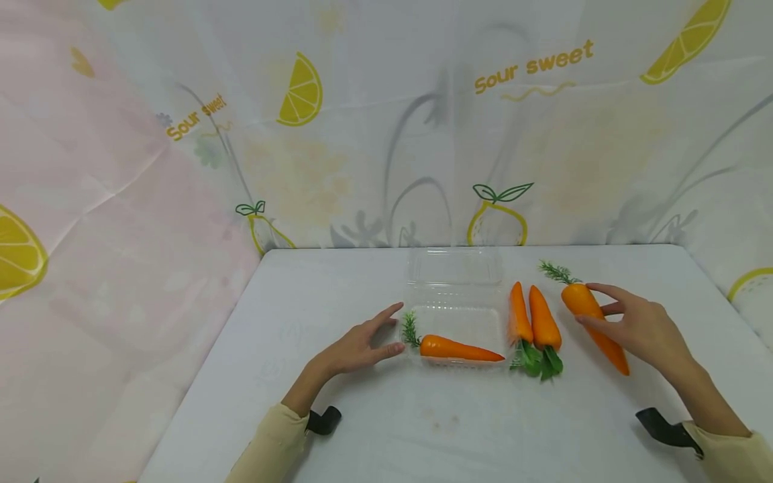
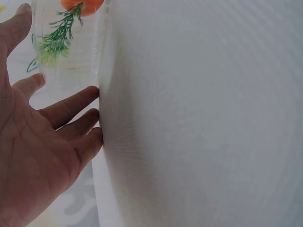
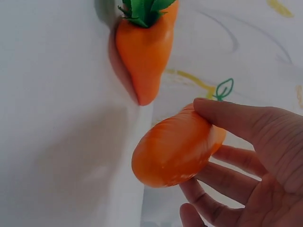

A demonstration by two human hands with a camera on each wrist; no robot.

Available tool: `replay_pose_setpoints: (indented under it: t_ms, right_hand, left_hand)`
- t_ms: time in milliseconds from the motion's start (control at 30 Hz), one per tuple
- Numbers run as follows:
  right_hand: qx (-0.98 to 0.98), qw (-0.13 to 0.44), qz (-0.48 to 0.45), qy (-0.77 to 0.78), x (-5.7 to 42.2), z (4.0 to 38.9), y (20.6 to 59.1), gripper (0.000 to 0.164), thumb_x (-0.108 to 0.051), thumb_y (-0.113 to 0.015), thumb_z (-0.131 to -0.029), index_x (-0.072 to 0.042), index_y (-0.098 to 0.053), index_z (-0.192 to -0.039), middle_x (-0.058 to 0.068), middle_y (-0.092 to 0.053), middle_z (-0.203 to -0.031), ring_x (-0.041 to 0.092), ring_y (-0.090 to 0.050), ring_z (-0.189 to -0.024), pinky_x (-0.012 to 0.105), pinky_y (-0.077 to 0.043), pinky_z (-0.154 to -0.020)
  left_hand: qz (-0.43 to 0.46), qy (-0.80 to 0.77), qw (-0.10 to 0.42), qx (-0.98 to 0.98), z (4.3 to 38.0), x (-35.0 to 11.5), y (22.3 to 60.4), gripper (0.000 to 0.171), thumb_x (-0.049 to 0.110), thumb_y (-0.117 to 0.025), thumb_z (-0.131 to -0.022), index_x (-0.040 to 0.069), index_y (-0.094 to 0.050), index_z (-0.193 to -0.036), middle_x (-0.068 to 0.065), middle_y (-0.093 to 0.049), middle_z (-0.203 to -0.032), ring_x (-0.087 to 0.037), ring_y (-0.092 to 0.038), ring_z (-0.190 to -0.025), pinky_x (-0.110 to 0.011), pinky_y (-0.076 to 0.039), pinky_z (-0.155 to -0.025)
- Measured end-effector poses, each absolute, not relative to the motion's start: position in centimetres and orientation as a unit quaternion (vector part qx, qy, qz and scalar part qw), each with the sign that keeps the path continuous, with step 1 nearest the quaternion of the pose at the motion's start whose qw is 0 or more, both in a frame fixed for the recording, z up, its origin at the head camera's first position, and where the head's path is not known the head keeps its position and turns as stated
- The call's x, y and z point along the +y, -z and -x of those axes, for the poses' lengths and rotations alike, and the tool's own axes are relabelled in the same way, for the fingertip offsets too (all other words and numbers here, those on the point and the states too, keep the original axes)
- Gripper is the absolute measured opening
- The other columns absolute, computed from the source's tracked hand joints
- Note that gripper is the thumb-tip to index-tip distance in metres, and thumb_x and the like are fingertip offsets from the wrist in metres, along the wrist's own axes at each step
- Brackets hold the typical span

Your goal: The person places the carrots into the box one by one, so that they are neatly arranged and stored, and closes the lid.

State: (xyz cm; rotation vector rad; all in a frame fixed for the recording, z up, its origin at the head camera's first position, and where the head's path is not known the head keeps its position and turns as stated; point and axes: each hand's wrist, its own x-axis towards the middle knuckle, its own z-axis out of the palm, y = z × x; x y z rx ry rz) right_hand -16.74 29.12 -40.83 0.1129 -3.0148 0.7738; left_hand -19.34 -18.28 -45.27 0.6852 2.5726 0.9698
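Between thumb and fingers, my right hand (image 1: 649, 329) pinches an orange toy carrot (image 1: 581, 300) with a feathery green top. In the right wrist view this carrot (image 3: 175, 151) appears raised off the table, its tip toward the camera. My left hand (image 1: 356, 345) is at the left side of a clear plastic box (image 1: 465, 322), fingers spread and thumb apart, holding nothing. Inside the box, along its front, lies another carrot (image 1: 453, 347), feathery top to the left. Whether the left fingertips touch the box is unclear.
Two carrots with leafy green tops, one (image 1: 519, 312) against the box's right side and one (image 1: 545, 322) beside it, lie with tips pointing away. The box's clear lid (image 1: 455, 267) is folded back behind it. A patterned curtain (image 1: 374, 134) hangs behind the white table (image 1: 410, 429).
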Motion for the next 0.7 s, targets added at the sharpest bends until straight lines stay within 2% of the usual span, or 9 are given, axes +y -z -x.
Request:
replay_pose_setpoints:
  t_ms: [267, 467, 700]
  right_hand:
    - [-0.965, 0.035, -0.043, -0.256, 27.7, 16.6, 40.1, 0.074, -0.049, -0.073, -0.087, -0.003, -0.050, -0.140, 0.028, -0.068, -0.106, 0.042, -0.062, -0.089, 0.031, -0.045, -0.058]
    - [-0.961, 0.042, -0.044, -0.271, 26.9, 16.5, 39.6, 0.074, -0.050, -0.073, -0.086, -0.005, -0.051, -0.141, 0.026, -0.068, -0.106, 0.041, -0.062, -0.089, 0.030, -0.045, -0.057]
    - [-0.957, 0.043, -0.049, -0.283, 25.9, 16.5, 39.2, 0.074, -0.051, -0.073, -0.085, -0.006, -0.053, -0.140, 0.025, -0.069, -0.104, 0.042, -0.062, -0.091, 0.031, -0.047, -0.059]
  left_hand:
    - [-0.242, -0.344, 0.153, 0.894, 19.3, -18.3, 45.2, 0.081, 0.058, -0.059, -0.092, 0.034, -0.019, -0.158, -0.003, -0.049, -0.146, -0.029, -0.041, -0.137, -0.059, -0.031, -0.108]
    - [-0.241, -0.339, 0.152, 0.897, 19.3, -18.3, 45.2, 0.079, 0.059, -0.058, -0.092, 0.040, -0.018, -0.157, -0.002, -0.049, -0.146, -0.027, -0.042, -0.136, -0.057, -0.032, -0.108]
    - [-0.244, -0.338, 0.149, 0.896, 19.3, -18.3, 45.1, 0.079, 0.058, -0.058, -0.093, 0.036, -0.019, -0.158, -0.004, -0.049, -0.146, -0.030, -0.042, -0.135, -0.059, -0.032, -0.107]
